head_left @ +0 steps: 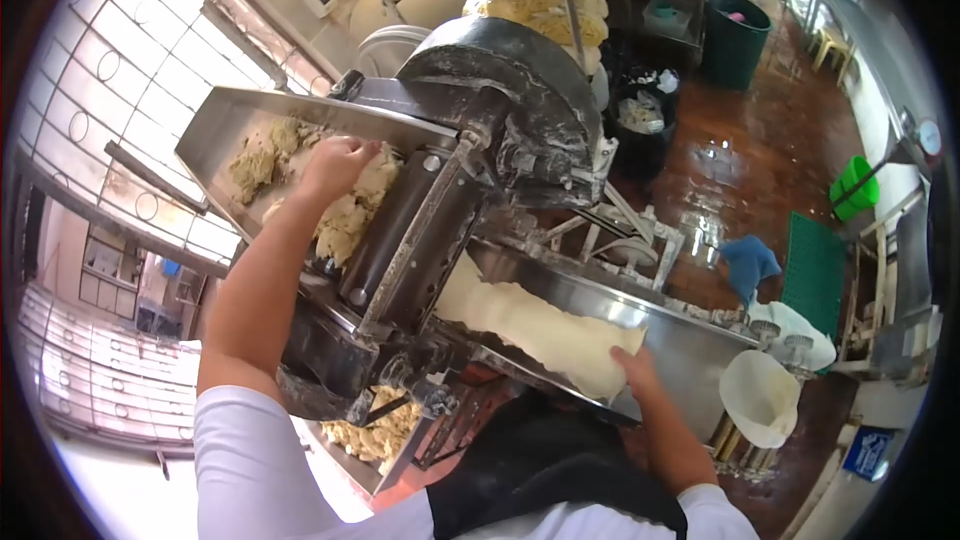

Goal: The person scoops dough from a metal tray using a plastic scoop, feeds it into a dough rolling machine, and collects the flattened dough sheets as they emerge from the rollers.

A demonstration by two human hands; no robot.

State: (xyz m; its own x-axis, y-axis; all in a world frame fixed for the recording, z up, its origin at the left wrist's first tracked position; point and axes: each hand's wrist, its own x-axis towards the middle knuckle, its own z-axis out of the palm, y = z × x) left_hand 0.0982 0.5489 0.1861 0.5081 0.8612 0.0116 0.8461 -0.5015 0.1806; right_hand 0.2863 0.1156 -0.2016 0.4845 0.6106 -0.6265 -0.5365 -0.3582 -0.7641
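1. Barred windows (120,70) stand at left.
2. Left hand (342,165), fingers curled, touches dough clumps (350,215) beside the rollers (400,230); grip unclear.
3. Right hand (638,370) touches the dough sheet's (540,327) end in the trough (690,350); grip unclear.

looks from the person's head, forward and steeply down, as a single view. starts very near, just above the black apron (545,470) and the white sleeves (250,460) along the bottom edge. faces the roller machine (410,230) at close range, from above, and takes in the left hand (345,165) and right hand (638,370) at arm's reach. catches the barred window (120,60) at a slant on the left and reaches farthest along the floor (710,170), toward the upper right. bends straight lines and darkens at the corners, wide-angle fashion.
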